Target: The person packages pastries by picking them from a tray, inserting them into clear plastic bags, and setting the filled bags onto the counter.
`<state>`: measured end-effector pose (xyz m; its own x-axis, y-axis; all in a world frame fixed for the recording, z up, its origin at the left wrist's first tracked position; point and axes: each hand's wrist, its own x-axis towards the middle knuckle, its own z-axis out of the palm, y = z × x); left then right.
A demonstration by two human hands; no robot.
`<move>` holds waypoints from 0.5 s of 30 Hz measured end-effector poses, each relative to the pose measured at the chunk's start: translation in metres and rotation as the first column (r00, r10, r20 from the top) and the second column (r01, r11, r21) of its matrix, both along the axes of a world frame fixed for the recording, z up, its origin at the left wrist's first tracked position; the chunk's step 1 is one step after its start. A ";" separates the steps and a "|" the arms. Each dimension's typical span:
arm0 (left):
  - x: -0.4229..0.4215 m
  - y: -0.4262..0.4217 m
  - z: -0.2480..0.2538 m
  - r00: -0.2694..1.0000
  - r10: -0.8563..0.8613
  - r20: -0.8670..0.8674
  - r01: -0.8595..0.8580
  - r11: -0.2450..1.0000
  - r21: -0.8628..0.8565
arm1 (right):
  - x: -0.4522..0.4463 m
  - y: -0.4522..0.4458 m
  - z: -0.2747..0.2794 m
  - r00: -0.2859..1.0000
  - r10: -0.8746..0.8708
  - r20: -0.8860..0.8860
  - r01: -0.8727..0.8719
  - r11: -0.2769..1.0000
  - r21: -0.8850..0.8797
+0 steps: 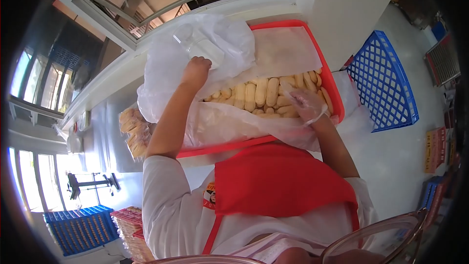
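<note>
A: Put a clock face over the view, centred on the red tray (338,88). What is farthest left?

B: Blue stacked trays (80,230), at eight o'clock. Then, between eight and nine, clear-wrapped biscuits (135,132) sit just outside the red tray.

A: And next?

B: A crumpled white plastic bag (161,63) at ten o'clock, draped over the tray's left end. A clear packet (207,51) with something white inside lies on it.

A: Where's the left hand (198,67)?

B: Between nine and ten, bare, its fingers bent and closed on the packet's near edge.

A: What's in the middle?

B: Ladyfinger biscuits (266,92), packed together inside the tray. Translucent sheeting (229,122) covers the part towards six o'clock, and a pale paper sheet (288,51) the part at one.

A: The right hand (310,105)?

B: At four o'clock, in a thin clear glove, over the ladyfingers' right end. Its fingers point left and look partly bent; I cannot tell whether they grip one.

A: Anything farther right?

B: A blue lattice crate (383,83) at three o'clock, beyond the tray.
</note>
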<state>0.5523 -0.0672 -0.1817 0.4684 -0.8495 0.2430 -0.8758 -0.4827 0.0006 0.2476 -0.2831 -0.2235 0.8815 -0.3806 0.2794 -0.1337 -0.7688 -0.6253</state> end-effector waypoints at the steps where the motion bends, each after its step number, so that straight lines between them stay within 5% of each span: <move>1: 0.002 0.004 0.003 1.000 0.014 0.001 -0.014 0.990 -0.142 | 0.001 -0.001 -0.001 1.000 0.004 -0.013 -0.004 1.000 0.010; 3: -0.003 0.015 0.011 0.999 0.044 -0.009 -0.043 0.908 -0.417 | 0.001 0.000 0.001 1.000 -0.006 0.026 0.007 0.999 -0.047; 6: -0.050 0.043 0.058 0.711 0.071 -0.700 -0.540 0.692 -0.478 | -0.002 -0.001 0.016 0.980 -0.007 0.201 0.028 0.994 -0.103; 8: -0.074 0.054 0.045 0.314 -0.537 -0.783 -0.719 0.405 -0.565 | -0.004 0.002 0.028 0.962 -0.029 0.272 0.061 0.992 -0.111; 10: -0.104 0.053 0.023 0.048 -0.700 -0.713 -0.789 0.411 -0.456 | -0.002 0.007 0.037 0.965 -0.063 0.255 0.095 0.989 -0.116; 12: -0.133 0.040 0.009 -0.139 -0.688 -0.712 -0.798 0.504 -0.331 | 0.006 0.017 0.039 0.943 -0.010 0.332 0.009 1.000 0.007; 15: -0.149 0.024 -0.040 -0.126 -0.704 -0.699 -0.632 0.600 -0.491 | 0.012 0.049 0.064 0.947 0.161 0.277 -0.229 0.945 0.233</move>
<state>0.4031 -0.0428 -0.2218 0.6633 -0.7474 -0.0371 0.4160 0.3270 0.8485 0.2595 -0.2346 -0.1600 0.8594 -0.2970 0.4161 0.1895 -0.5709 -0.7989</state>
